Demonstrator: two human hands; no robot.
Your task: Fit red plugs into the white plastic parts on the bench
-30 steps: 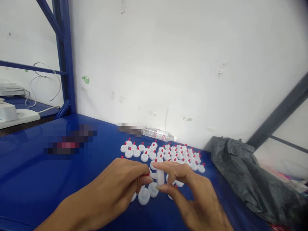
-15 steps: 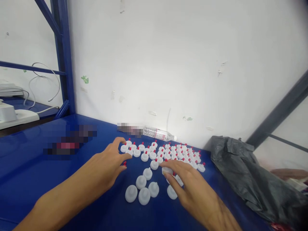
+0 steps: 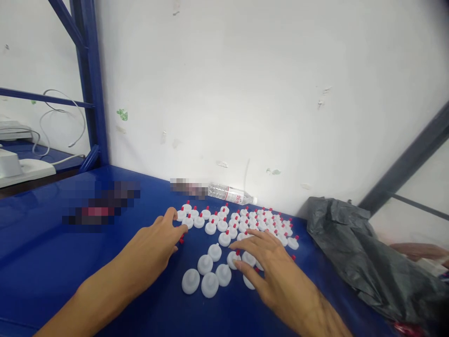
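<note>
On the blue table [image 3: 147, 285] stand many white round caps with short nozzles, most of them with red tips, such as one red-tipped cap [image 3: 210, 227]. Several plain white caps [image 3: 209, 285] without red tips are nearer to me. My left hand [image 3: 154, 243] is at the left edge of the group, fingers apart, beside a few small red tips [image 3: 181, 239] on the table. My right hand [image 3: 273, 262] hovers over the right part with its fingers spread. Just by its thumb and index finger sits a red-tipped white cap [image 3: 233, 261]. Its palm and fingers hide some caps behind them.
A clear plastic bottle [image 3: 229, 193] lies along the wall behind the caps. At the right is a crumpled dark plastic bag [image 3: 351, 252]. A blue metal post [image 3: 94, 84] rises at the left, with white cables and a white device [image 3: 28, 171] beyond it.
My right hand has let go of a red-tipped white cap, which now rests on the table nearer to me. Its fingers have spread. My left hand has shifted slightly left.
</note>
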